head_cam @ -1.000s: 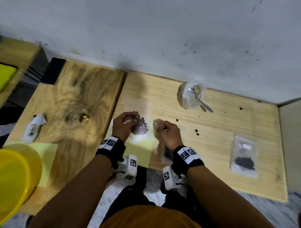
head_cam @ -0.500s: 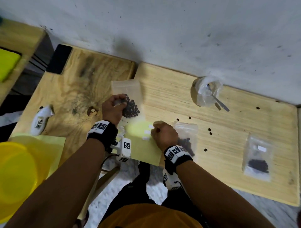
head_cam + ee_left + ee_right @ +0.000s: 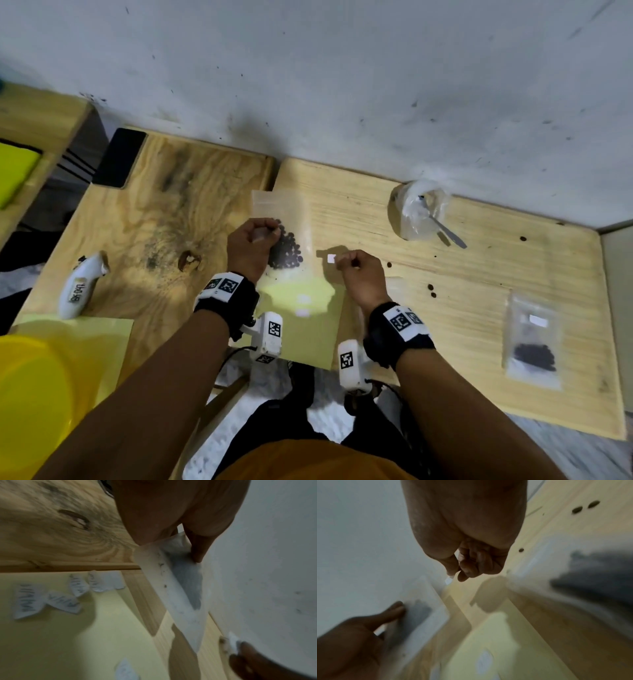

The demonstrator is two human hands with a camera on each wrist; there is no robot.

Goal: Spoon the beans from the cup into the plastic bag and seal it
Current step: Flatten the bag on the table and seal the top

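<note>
A clear plastic bag (image 3: 279, 209) with dark beans (image 3: 286, 251) in its lower part stands upright over the table seam. My left hand (image 3: 265, 233) grips the bag's left side; in the left wrist view its fingers (image 3: 195, 550) hold the bag (image 3: 181, 595). My right hand (image 3: 342, 262) pinches a small white label (image 3: 331, 258) just right of the bag; the right wrist view shows the label (image 3: 449, 580) at its fingertips. The clear cup (image 3: 411, 216) with the spoon (image 3: 442, 228) in it stands by the wall at the back right, away from both hands.
A yellow sheet (image 3: 308, 329) with white labels lies under my wrists. A sealed bag of beans (image 3: 532, 346) lies at the far right, and loose beans (image 3: 431, 290) are scattered between. A white tube (image 3: 80, 286), a black phone (image 3: 120, 157) and a yellow bowl (image 3: 30, 394) are on the left.
My left hand has raised the bag of beans away from me, toward the wall. My right hand went to the yellow sheet and now holds a small white label beside the bag.
</note>
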